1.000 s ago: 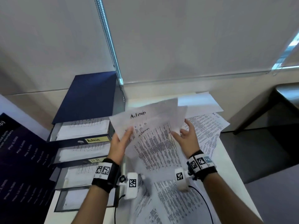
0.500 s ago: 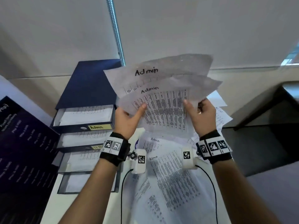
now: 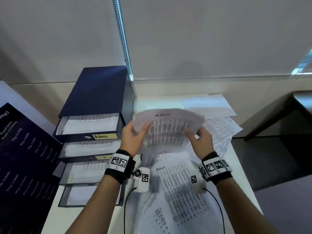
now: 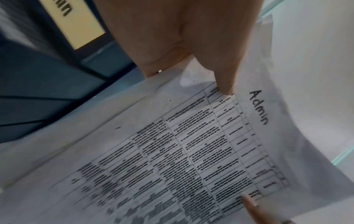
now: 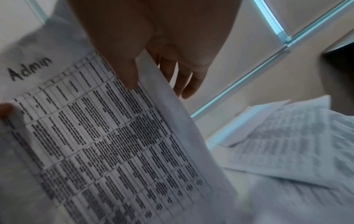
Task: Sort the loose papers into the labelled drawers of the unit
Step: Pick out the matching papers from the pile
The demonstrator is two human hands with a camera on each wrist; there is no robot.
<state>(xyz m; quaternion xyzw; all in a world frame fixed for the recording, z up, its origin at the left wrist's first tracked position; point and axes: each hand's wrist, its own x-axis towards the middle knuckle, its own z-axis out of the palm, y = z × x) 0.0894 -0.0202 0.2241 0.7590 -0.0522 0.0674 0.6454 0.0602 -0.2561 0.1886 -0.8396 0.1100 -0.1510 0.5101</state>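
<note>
Between two hands, one Admin sheaf.

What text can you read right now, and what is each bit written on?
"Admin": handwritten atop the held sheets, which the left hand and right hand pinch.
"Admin": yellow label on the top drawer.
"HR": label on the second drawer, half hidden, uncertain.
"Admin": handwritten on a loose sheet on the table.
Printed tables, lower drawer labels and the dark board: too blurred to read.
</note>
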